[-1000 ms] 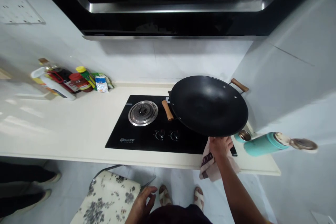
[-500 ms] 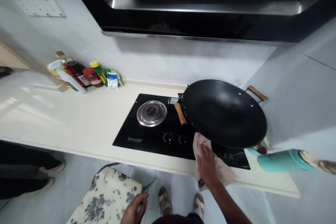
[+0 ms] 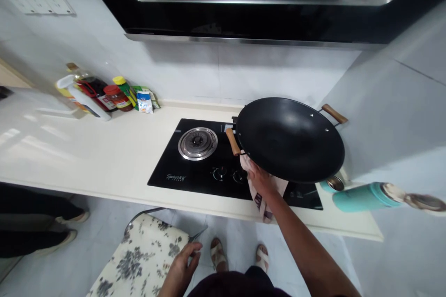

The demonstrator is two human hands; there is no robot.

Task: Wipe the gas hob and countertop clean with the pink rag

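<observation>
Pink cloth [image 3: 259, 196] lies under the person's right hand [image 3: 259, 179], on the black glass of the stove [image 3: 202, 182]. The hand pushes down on the cloth, but its fingertips are hard to see, so one cannot tell how far open it is. A moment ago, the hand and cloth were closer to the front edge. Now they have slid back and left, just beside the near wooden handle [image 3: 232, 142] of the big black wok [image 3: 289, 139]. That seems to mean the rubbing has got to the glass between the knobs [image 3: 220, 173] and the wok. The cloth's tail hangs over the front edge of the tabletop [image 3: 111, 148].

The left hand [image 3: 184, 262] hangs by the flowery chair [image 3: 139, 255], fingers loosely bent, with nothing seen in it. Farther out, a blue-green bottle [image 3: 362, 197] is right of the wok. A red-lidded jar [image 3: 118, 98] stands far left.
</observation>
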